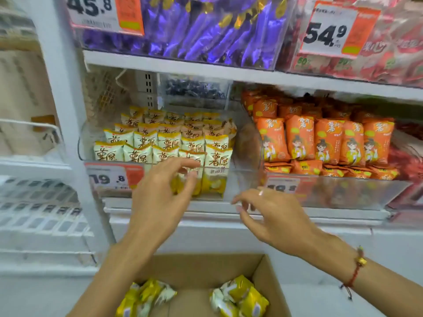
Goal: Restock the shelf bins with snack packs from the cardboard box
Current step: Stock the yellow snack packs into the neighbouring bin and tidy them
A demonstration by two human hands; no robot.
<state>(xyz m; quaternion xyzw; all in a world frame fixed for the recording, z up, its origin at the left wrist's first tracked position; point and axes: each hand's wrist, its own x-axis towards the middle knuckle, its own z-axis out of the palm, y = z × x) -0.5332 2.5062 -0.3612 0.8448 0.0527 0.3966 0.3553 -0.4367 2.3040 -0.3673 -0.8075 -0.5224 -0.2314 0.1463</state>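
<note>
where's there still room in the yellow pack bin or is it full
The yellow-pack bin is crowded: rows fill it from back to front. The only slack is a thin strip at its left wall. The cardboard box has bare floor between its two clusters of packs. The orange-pack bin is also packed.

This is a shop. White shelves hold clear bins full of snack packs. Just past the left hand stand rows of yellow packs, all the same. Up and to the right of the right hand are orange packs, lined up too. High above both hands lie purple packs and red packs. Big price tags with numbers hang on the bins, one just left of the left hand. Below the hands a box holds more yellow packs.
</note>
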